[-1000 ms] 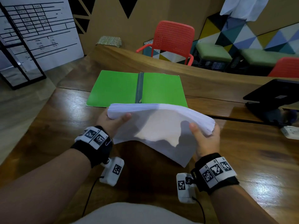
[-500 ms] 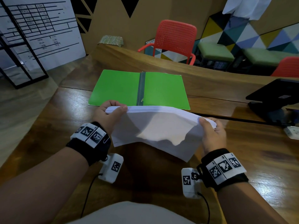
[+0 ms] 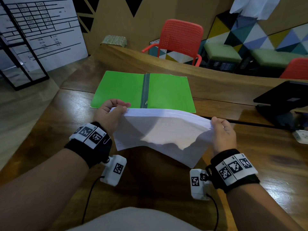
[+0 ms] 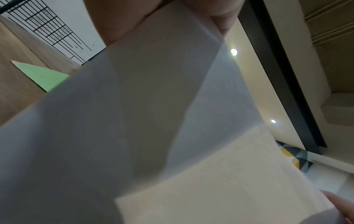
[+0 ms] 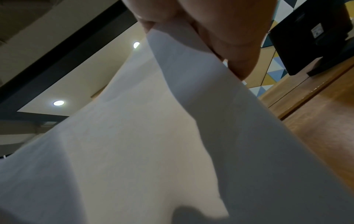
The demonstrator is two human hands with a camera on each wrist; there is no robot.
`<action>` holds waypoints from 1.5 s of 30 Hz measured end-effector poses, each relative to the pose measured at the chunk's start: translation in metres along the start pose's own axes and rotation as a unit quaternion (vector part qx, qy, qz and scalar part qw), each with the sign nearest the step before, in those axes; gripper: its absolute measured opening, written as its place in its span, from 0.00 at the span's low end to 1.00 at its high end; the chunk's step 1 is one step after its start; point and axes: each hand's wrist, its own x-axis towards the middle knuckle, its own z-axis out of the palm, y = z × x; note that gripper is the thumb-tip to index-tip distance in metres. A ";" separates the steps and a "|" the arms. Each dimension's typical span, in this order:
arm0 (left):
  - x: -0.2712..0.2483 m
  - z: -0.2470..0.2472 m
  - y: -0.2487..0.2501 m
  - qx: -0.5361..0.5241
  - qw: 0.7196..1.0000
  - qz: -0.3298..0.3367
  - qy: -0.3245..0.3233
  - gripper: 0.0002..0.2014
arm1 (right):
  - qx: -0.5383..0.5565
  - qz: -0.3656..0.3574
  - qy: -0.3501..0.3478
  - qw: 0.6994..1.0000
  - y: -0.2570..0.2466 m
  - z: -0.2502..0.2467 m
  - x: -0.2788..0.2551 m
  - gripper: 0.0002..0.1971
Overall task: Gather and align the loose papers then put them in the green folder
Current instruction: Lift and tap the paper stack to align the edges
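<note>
Both hands held one stack of white papers [image 3: 160, 130] above the wooden tabletop [image 3: 275, 155]. The left hand [image 3: 108, 115] pinched the stack's top left corner, thumb on the near face and fingers curled behind. The right hand [image 3: 223, 132] gripped the top right corner the same way. The sheets hung down from that top edge toward the person, their lower edge uneven and sloping, so they looked gathered but not yet squared.

Just beyond the stack, the green folder [image 3: 120, 90] lay open flat on the tabletop, its grey spine [image 3: 144, 90] running away from the person. A black device [image 3: 283, 97] sat far right, and a red chair [image 3: 180, 40] stood past the tabletop.

To finish well, the grip should probably loosen slightly while the lower edge is tapped on the tabletop, letting stray sheets settle level before the stack goes onto the folder.
</note>
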 end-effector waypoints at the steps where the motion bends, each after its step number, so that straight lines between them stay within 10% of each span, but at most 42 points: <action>1: 0.001 -0.001 0.000 -0.002 1.000 -0.002 -0.002 0.13 | 0.006 0.002 -0.003 1.000 -0.001 0.000 0.001 0.14; 5: 0.004 -0.009 -0.001 -0.046 0.998 -0.015 -0.037 0.09 | 0.085 0.014 -0.037 0.996 0.003 -0.007 -0.001 0.17; 8: -0.003 -0.015 -0.010 -0.024 0.996 -0.053 -0.068 0.37 | 0.111 0.008 -0.107 0.988 0.015 -0.014 -0.006 0.36; 13: -0.020 -0.001 -0.005 0.050 0.995 -0.079 -0.044 0.10 | 0.086 0.035 -0.097 0.991 0.024 -0.002 -0.015 0.56; 17: -0.015 -0.007 0.002 0.075 0.996 -0.038 -0.028 0.13 | 0.094 -0.001 -0.081 0.992 0.014 0.000 -0.014 0.52; 21: -0.008 -0.015 -0.002 0.071 0.996 -0.023 -0.048 0.18 | 0.096 -0.001 -0.097 0.991 0.015 -0.001 -0.014 0.26; 31: -0.004 -0.016 -0.011 0.202 0.974 -0.093 -0.044 0.18 | 0.062 0.036 -0.125 0.990 0.030 -0.007 -0.008 0.34; 34: -0.010 -0.011 0.007 0.385 0.918 -0.018 0.099 0.47 | 0.029 -0.007 -0.136 0.990 0.008 -0.002 -0.013 0.16; 37: -0.027 0.004 0.039 0.503 0.846 0.174 0.032 0.56 | -0.066 -0.109 -0.172 0.977 -0.022 0.010 -0.020 0.14; 41: -0.035 0.039 0.075 0.598 0.729 0.269 -0.196 0.32 | -0.240 -0.278 -0.187 0.911 -0.057 0.030 -0.041 0.05; 45: -0.036 0.049 0.080 0.504 0.751 0.329 -0.272 0.15 | -0.186 -0.336 -0.203 0.901 -0.081 0.030 -0.048 0.09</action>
